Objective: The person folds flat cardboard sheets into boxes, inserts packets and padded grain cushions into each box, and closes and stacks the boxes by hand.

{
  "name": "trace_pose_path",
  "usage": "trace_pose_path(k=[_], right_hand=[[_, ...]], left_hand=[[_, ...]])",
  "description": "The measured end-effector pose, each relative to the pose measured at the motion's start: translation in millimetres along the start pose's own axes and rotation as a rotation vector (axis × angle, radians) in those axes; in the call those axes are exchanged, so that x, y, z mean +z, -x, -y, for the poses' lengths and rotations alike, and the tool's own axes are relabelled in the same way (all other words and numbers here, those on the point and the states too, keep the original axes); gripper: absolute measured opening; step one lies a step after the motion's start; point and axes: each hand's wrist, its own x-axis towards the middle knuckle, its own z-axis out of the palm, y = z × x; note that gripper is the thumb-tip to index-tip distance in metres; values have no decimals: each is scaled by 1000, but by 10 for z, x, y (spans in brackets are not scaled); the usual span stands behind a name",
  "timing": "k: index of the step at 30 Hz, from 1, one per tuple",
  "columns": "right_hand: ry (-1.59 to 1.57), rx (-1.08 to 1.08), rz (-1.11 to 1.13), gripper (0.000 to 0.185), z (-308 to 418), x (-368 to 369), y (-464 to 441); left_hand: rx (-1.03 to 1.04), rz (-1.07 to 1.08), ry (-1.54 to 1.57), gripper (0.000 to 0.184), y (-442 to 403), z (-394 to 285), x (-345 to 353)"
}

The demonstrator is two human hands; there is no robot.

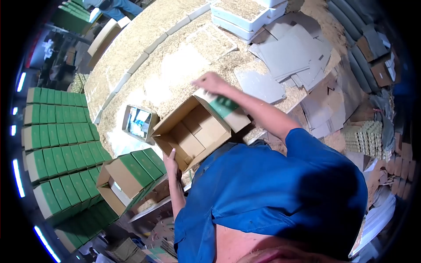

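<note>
My left hand (172, 164) grips the lower left side of an open cardboard box (190, 131), thumb over its rim. The box is tilted, and its bare brown inside faces up. Above its upper right edge is my right hand (211, 83), fingers curled together; whether they hold something small is unclear. A green and white box (226, 107) lies under my right forearm, right beside the open box. To the left, a small box (139, 122) with shiny contents stands on the shavings-covered table (175, 94).
Stacked green boxes (61, 136) fill the left side, with an open-ended box (118, 184) nearer me. White trays (243, 19) stand at the back. Cardboard sheets (291, 52) lie at the right, near stacked egg trays (366, 138). Another person (118, 8) is at the top left.
</note>
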Motion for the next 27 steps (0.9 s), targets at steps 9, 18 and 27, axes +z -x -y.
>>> trace_pose_path(k=[9, 18, 27], right_hand=[[235, 199, -684, 38, -1139, -1760, -1564], [88, 147, -673, 35, -1280, -1734, -1933], [137, 114, -425, 28, -1456, -1985, -2471]], left_hand=[[-39, -44, 112, 42, 92, -245, 50], [-170, -108, 243, 43, 129, -195, 102], [-145, -132, 248, 42, 124, -292, 175]])
